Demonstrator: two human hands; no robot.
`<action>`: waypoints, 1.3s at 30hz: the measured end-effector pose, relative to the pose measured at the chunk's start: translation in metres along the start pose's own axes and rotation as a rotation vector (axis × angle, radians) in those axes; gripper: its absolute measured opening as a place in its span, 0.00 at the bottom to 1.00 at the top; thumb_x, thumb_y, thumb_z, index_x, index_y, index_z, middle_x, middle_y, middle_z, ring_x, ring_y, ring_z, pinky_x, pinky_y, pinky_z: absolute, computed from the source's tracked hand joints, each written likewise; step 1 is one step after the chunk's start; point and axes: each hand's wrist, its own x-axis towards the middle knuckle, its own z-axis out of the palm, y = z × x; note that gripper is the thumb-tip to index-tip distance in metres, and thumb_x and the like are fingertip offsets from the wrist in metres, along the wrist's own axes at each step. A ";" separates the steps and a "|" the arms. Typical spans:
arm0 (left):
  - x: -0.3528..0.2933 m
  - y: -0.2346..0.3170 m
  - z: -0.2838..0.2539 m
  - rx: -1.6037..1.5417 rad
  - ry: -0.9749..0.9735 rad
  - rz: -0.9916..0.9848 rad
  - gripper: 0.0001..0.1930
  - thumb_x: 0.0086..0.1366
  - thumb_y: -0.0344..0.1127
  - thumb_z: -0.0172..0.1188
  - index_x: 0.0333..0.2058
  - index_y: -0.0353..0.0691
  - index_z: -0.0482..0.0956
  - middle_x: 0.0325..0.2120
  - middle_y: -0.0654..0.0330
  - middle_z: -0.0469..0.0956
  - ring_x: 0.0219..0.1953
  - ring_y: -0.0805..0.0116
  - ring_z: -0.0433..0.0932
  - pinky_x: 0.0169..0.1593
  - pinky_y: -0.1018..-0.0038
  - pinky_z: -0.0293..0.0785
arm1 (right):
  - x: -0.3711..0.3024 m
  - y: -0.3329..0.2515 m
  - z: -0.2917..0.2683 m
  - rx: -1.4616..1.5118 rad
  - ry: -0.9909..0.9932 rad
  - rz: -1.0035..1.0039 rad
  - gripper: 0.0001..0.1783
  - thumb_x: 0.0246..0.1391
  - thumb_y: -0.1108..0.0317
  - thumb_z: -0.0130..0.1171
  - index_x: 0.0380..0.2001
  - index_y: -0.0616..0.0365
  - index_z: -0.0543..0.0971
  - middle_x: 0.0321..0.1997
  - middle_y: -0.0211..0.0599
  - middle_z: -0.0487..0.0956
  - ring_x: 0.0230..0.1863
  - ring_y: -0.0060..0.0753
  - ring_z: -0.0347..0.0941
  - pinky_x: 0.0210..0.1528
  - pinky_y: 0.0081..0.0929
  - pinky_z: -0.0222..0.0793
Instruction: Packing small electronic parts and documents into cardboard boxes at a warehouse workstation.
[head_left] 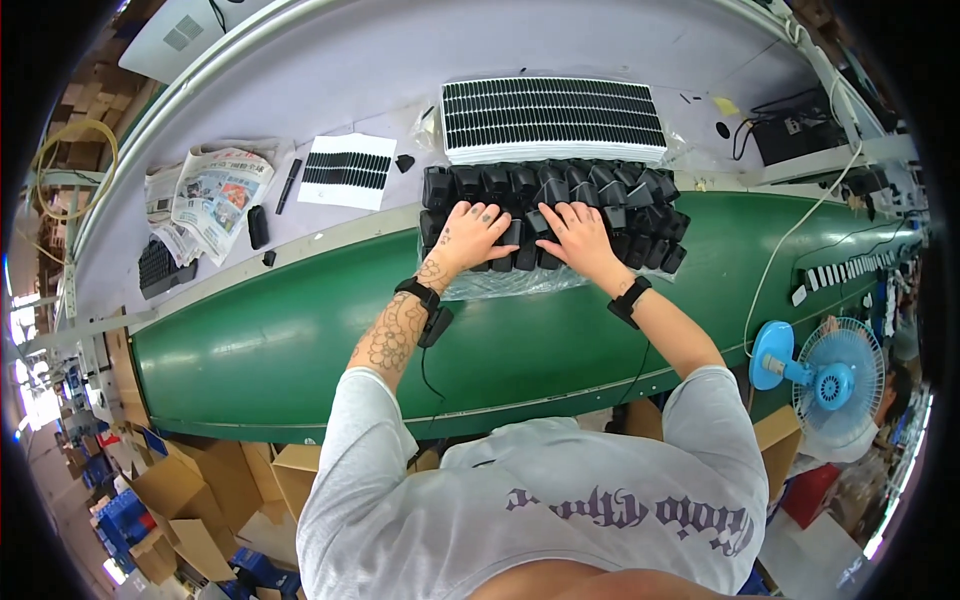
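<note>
Many black plastic blocks [645, 215], probably small casings, are packed in several rows in front of me. They lie on clear plastic film [515, 283] at the far side of a green belt. My left hand [472, 236] rests palm down over the nearer rows, fingers spread and thumb pointing right. Beside it, my right hand [581, 238] lies over the same rows, its thumb pointing left. Both hands touch the blocks, and the ones beneath the palms are hidden. Each wrist wears a black strap.
A stack of white sheets with black labels [550, 115] stands behind the blocks. Left of it lie a smaller label sheet [347, 170], a black marker [288, 187] and newspapers [222, 198]. A blue fan [832, 385] is at right, cardboard boxes [205, 485] below left. The green belt [300, 330] runs across.
</note>
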 end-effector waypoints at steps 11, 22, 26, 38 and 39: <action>-0.001 -0.004 -0.011 -0.089 -0.109 0.107 0.27 0.56 0.56 0.60 0.45 0.40 0.71 0.36 0.56 0.69 0.29 0.62 0.79 0.31 0.69 0.76 | -0.002 0.008 0.011 0.211 0.024 -0.026 0.31 0.41 0.52 0.69 0.44 0.58 0.71 0.41 0.35 0.74 0.41 0.38 0.71 0.40 0.32 0.65; -0.137 0.070 -0.140 -0.864 0.609 -0.830 0.22 0.64 0.49 0.58 0.46 0.37 0.68 0.37 0.56 0.74 0.29 0.66 0.76 0.30 0.71 0.75 | -0.015 -0.099 -0.072 1.101 0.204 0.545 0.24 0.47 0.78 0.66 0.48 0.65 0.71 0.45 0.36 0.74 0.46 0.29 0.71 0.53 0.26 0.65; -0.285 0.176 -0.241 -1.968 0.610 -1.284 0.27 0.68 0.59 0.44 0.40 0.37 0.73 0.24 0.61 0.74 0.24 0.73 0.73 0.26 0.79 0.70 | -0.009 -0.210 -0.064 1.557 -0.298 0.482 0.22 0.50 0.80 0.62 0.49 0.67 0.71 0.49 0.41 0.76 0.50 0.30 0.72 0.54 0.25 0.67; -0.486 0.555 -0.280 -1.616 2.331 -1.106 0.27 0.68 0.63 0.39 0.44 0.42 0.63 0.29 0.61 0.65 0.13 0.77 0.61 0.18 0.81 0.62 | -0.071 -0.735 -0.085 1.406 -1.535 -0.356 0.24 0.42 0.66 0.73 0.42 0.65 0.78 0.31 0.29 0.79 0.33 0.18 0.72 0.37 0.16 0.67; -0.500 0.574 -0.284 -1.462 2.408 -1.119 0.26 0.68 0.63 0.39 0.45 0.43 0.61 0.31 0.61 0.64 0.14 0.78 0.61 0.18 0.81 0.62 | -0.096 -0.781 -0.064 1.327 -1.493 -0.427 0.26 0.42 0.62 0.73 0.42 0.64 0.78 0.31 0.28 0.78 0.31 0.19 0.72 0.36 0.16 0.67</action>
